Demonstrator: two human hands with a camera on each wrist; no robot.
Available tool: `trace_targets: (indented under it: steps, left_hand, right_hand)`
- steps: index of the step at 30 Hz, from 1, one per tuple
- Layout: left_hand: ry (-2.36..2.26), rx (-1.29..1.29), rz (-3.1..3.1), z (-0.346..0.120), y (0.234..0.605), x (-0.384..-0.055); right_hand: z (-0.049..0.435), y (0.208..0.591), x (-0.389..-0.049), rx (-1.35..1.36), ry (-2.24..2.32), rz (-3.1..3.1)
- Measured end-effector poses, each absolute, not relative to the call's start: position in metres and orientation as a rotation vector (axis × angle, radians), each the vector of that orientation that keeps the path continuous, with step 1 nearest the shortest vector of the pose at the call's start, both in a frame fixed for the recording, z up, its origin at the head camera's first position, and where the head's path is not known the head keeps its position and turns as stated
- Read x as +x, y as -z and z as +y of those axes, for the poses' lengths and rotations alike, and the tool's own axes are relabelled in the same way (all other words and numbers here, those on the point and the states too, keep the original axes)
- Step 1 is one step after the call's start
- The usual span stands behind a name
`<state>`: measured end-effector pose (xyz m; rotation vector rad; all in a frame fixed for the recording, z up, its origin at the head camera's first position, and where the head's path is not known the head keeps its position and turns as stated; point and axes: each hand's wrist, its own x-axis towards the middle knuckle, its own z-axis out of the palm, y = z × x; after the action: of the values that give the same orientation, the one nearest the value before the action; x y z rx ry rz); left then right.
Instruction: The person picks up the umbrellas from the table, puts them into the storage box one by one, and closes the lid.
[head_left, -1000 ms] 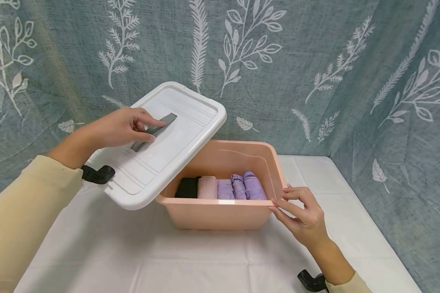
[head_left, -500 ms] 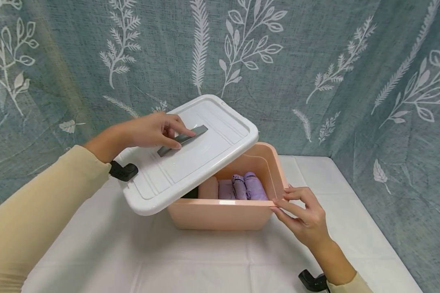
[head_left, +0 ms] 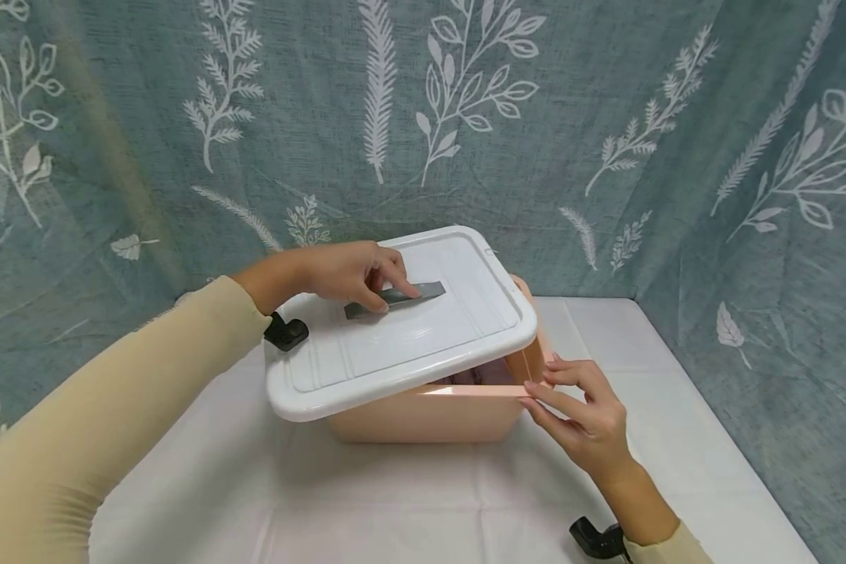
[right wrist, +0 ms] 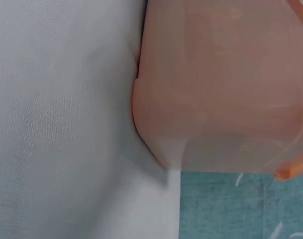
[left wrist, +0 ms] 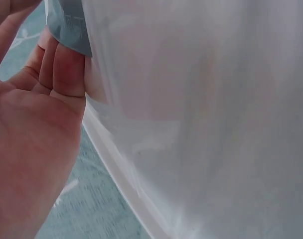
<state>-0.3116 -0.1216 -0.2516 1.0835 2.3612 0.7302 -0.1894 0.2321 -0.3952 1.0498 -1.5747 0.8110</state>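
My left hand [head_left: 359,272] grips the grey handle [head_left: 426,291] of a white lid [head_left: 409,345]. In the left wrist view the curled fingers [left wrist: 69,69] reach under that handle. The lid is tilted over a peach storage box [head_left: 423,419] and covers most of its opening. At the box's front right corner my right hand [head_left: 585,411] pinches the rim between thumb and fingers. Through the gap under the lid a bit of the purple bundles [head_left: 468,376] shows; the other contents are hidden. The right wrist view shows the box's outer wall [right wrist: 216,89], with the right hand out of sight.
The box stands on a table with a white cloth [head_left: 366,501]. Blue-green curtains [head_left: 338,117] with white leaf patterns hang behind and along the right side. A black wrist camera [head_left: 286,333] on the left wrist is close over the lid.
My left hand has brought the lid rightward and down over the box, levelling it somewhat. The rolled bundles are now mostly covered. The right hand stays at the corner.
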Motion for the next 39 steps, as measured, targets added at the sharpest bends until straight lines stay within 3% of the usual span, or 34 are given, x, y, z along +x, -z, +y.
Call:
trace_targets:
  steps: [17, 39]
  left_hand:
    - [-0.655, 1.199, 2.264, -0.084, 0.256, -0.319]
    - [-0.629, 1.209, 2.254, -0.081, 0.266, -0.323]
  right_hand:
    - [0.227, 0.393, -0.187, 1.012, -0.829, -1.355]
    - [0.218, 0.391, -0.190, 0.937, -0.882, -1.510]
